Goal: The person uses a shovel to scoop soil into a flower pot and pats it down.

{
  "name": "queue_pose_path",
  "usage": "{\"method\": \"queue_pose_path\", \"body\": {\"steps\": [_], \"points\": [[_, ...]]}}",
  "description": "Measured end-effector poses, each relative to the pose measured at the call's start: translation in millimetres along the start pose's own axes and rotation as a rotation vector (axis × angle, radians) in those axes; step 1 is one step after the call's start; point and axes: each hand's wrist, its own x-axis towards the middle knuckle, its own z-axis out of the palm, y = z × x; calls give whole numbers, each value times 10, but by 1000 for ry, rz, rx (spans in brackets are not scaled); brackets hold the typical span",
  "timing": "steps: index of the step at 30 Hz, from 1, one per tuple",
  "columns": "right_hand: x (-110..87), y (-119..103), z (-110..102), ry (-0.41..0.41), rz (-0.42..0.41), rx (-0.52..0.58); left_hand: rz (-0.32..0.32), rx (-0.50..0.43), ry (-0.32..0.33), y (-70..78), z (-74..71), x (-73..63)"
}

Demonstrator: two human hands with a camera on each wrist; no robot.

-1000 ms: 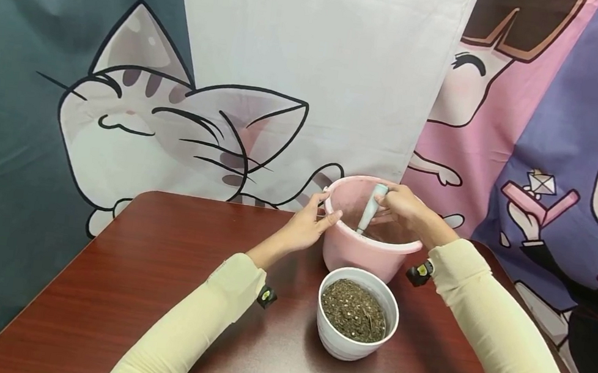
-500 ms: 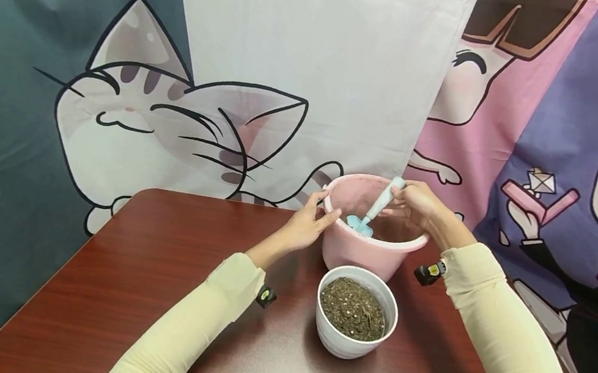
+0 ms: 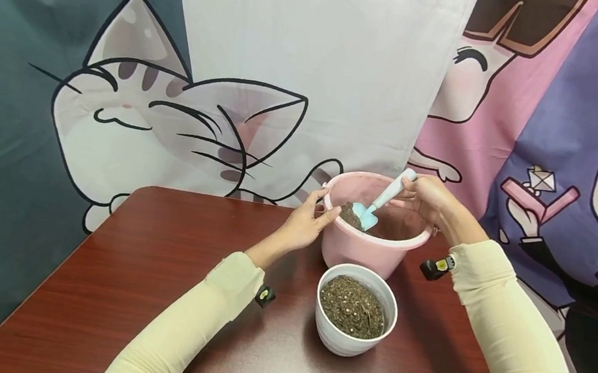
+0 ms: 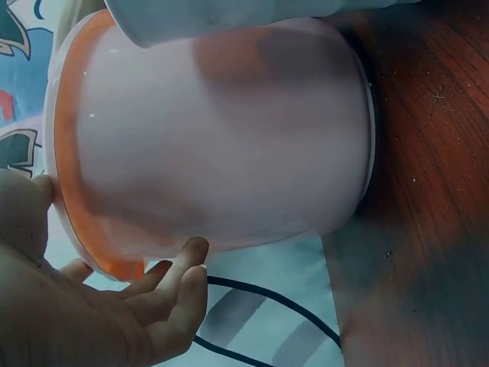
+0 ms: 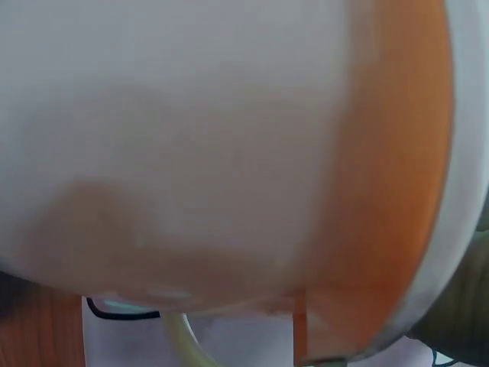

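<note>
In the head view, my right hand (image 3: 430, 198) grips the pale handle of a small light-blue trowel (image 3: 389, 190). The trowel leans inside a pink bucket (image 3: 363, 252), its blade beside dark soil (image 3: 351, 216) near the left inner wall. My left hand (image 3: 303, 224) holds the bucket's left rim, thumb over the edge. From the left wrist, that hand (image 4: 99, 306) shows with some fingers curled beside the bucket's outer wall (image 4: 221, 153). The right wrist view is mostly filled by the bucket wall (image 5: 191, 153), which hides the trowel.
A white pot (image 3: 344, 342) filled with soil (image 3: 352, 306) stands right in front of the bucket. Both sit on a reddish-brown wooden table (image 3: 156, 269). Behind the table hangs a cartoon-printed cloth (image 3: 315, 41).
My right hand has moved right and slightly up, tilting the trowel handle that way. The blue blade and the soil beside it have come into sight. My left hand stays on the rim.
</note>
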Motion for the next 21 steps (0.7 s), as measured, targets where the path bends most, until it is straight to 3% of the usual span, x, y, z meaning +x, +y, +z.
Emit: {"method": "queue_pose_path", "body": {"steps": [7, 13, 21], "points": [[-35, -33, -74, 6, 17, 62, 7, -43, 32, -20, 29, -46], [-81, -71, -173, 20, 5, 143, -43, -109, 28, -5, 8, -213], [-235, -106, -270, -24, -52, 253, -11, -32, -84, -22, -43, -552]]}}
